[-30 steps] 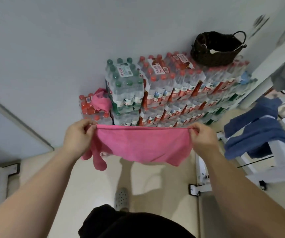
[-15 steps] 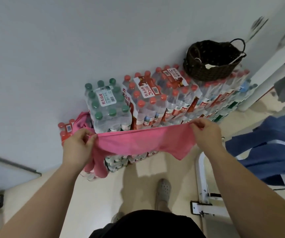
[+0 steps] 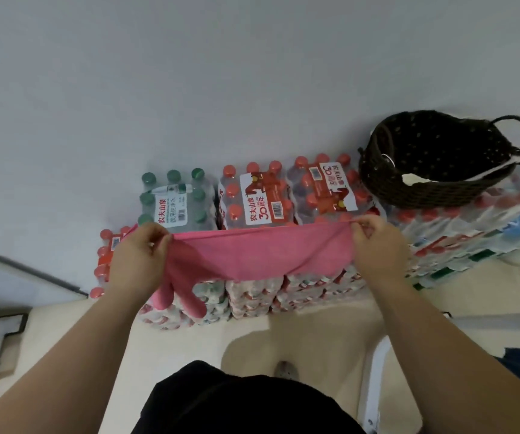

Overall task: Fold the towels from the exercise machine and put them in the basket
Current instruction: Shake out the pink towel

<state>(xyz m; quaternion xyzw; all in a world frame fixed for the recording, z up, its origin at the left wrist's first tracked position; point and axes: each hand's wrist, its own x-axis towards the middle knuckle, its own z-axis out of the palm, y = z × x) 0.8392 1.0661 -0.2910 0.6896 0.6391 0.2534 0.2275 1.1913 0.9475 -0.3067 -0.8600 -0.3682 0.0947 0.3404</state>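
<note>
The left hand (image 3: 141,255) and right hand (image 3: 377,245) each pinch a top corner of the pink towel (image 3: 262,256), stretched left to right. The basket (image 3: 390,191) sits beyond, apparently atop the bottle packs (image 3: 258,202), nearer the right hand.

Floor (image 3: 189,346): beige, across your lower frame; it carries the stacked bottle packs (image 3: 258,202).
Stack top: at your upper right, it carries the dark woven basket (image 3: 424,192).

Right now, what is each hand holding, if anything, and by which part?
One pink towel: the left hand grips its top edge near the left end, the right hand pinches its top right corner.
</note>
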